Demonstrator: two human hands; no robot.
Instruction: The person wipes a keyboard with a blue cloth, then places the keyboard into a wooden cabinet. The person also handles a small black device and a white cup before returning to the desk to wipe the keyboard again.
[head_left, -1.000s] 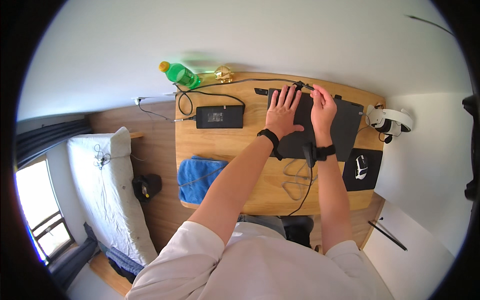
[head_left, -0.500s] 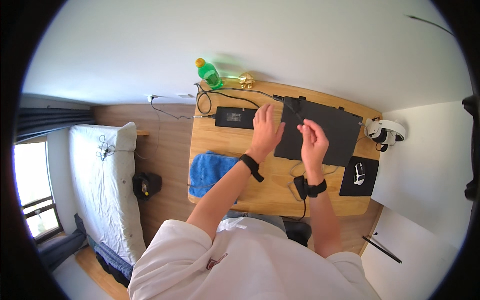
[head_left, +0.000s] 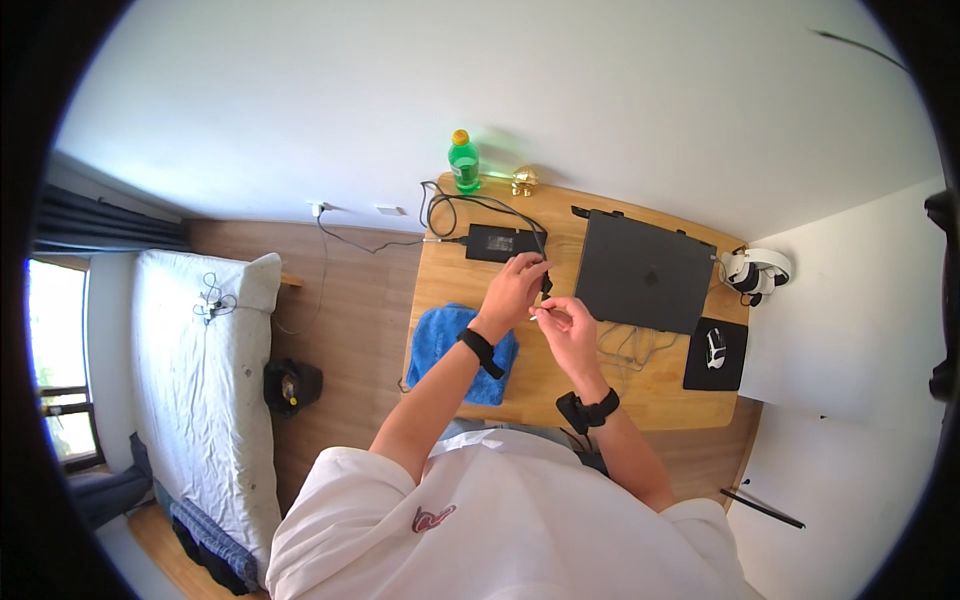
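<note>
My left hand [head_left: 513, 290] is closed on a black power cable [head_left: 541, 240] near its plug end, over the table left of the closed dark laptop [head_left: 640, 270]. My right hand [head_left: 568, 335] sits just beside it, thumb and fingers pinched. A small thin piece with a pale tip shows at its fingertips; its kind is too small to tell. The cable loops back behind the black power adapter [head_left: 490, 243], which lies beyond my left hand. A folded blue towel [head_left: 460, 350] lies beside my left wrist.
A green bottle [head_left: 464, 165] and a gold figurine [head_left: 524, 181] stand at the table's back edge. Right of the laptop are a white headset [head_left: 758, 272] and a mouse [head_left: 715, 348] on a black pad [head_left: 700, 378]. Grey thin cables [head_left: 635, 350] lie before the laptop.
Both hands have come left and nearer to me, off the laptop. The cable end that lay at the laptop's back left corner is now at my hands. The view has shifted.
</note>
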